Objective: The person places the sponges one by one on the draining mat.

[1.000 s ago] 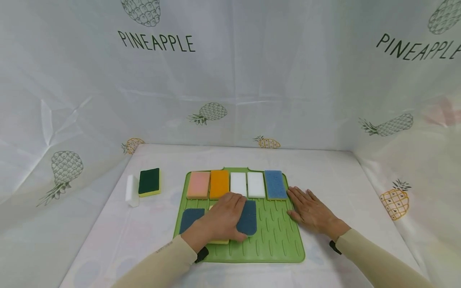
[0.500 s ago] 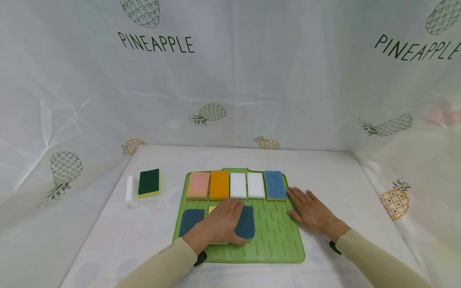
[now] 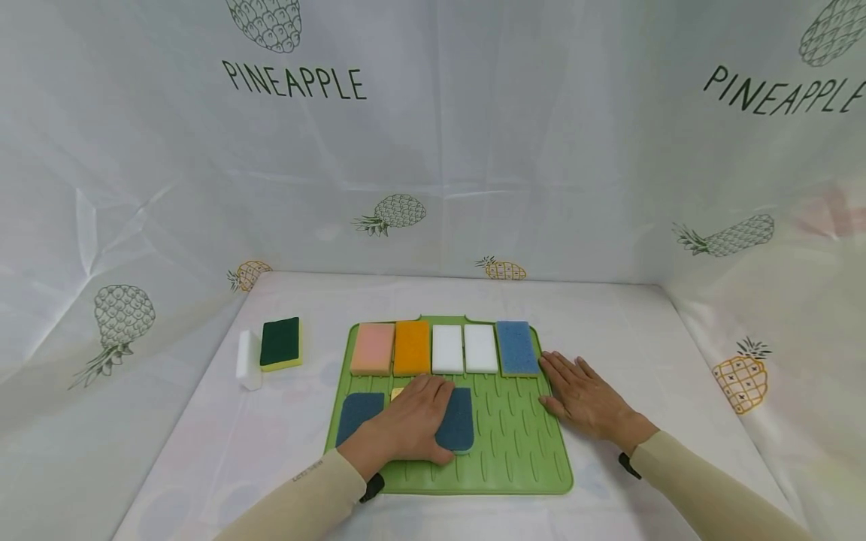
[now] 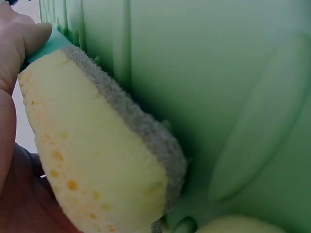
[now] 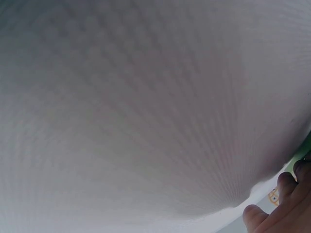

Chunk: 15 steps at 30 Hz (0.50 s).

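My left hand [image 3: 411, 419] is over the front row of the green ribbed mat [image 3: 514, 466]. It grips a dark blue sponge [image 3: 457, 422], thumb at the near edge and fingers at the far edge. Under the palm, mostly hidden, a yellow sponge [image 4: 92, 141] with a grey scrub side lies against the mat; its corner peeks out past the hand in the head view. Left of it lies another dark blue sponge [image 3: 361, 413], partly covered by the wrist. My right hand [image 3: 587, 398] lies flat at the mat's right edge, fingertips beside the blue sponge [image 3: 518, 348].
Along the mat's far side stand a pink sponge [image 3: 373, 348], an orange sponge [image 3: 412, 347] and two white sponges [image 3: 447, 348]. Off the mat to the left are a dark green sponge [image 3: 280, 343] and an upright white block [image 3: 248, 359]. A printed curtain [image 3: 433, 150] encloses the table.
My left hand has drawn the dark blue sponge toward me and slightly left, closer to the yellow sponge. The right hand has stayed in place.
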Motion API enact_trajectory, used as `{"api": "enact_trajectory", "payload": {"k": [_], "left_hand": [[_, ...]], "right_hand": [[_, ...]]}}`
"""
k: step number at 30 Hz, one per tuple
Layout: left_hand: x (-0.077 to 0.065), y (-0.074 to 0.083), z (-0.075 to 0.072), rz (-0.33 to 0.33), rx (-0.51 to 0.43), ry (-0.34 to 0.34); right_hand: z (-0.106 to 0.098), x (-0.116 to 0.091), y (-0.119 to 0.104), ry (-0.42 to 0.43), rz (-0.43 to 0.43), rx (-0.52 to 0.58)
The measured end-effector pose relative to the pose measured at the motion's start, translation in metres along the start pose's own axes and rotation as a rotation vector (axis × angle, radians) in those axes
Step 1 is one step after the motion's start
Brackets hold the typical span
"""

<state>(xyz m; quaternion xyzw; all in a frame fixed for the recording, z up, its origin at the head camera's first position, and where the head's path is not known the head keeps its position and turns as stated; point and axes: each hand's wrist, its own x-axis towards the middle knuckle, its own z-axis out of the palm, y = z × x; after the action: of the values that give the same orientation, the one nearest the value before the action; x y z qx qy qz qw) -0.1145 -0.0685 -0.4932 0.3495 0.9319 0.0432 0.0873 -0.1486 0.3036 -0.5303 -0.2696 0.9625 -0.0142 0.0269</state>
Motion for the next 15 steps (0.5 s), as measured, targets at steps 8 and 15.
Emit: {"api": "enact_trajectory", "payload": {"k": [8, 15], "left_hand": [[-0.0007, 0.0001, -0.0010, -0.007, 0.003, -0.021], [-0.0019, -0.0002, -0.0025, -0.016, -0.019, -0.041]], "right_hand": [[0.0002, -0.0003, -0.0003, 0.014, -0.008, -0.003], [0.0015, -0.0007, 0.0005, 0.002, -0.002, -0.005]]}}
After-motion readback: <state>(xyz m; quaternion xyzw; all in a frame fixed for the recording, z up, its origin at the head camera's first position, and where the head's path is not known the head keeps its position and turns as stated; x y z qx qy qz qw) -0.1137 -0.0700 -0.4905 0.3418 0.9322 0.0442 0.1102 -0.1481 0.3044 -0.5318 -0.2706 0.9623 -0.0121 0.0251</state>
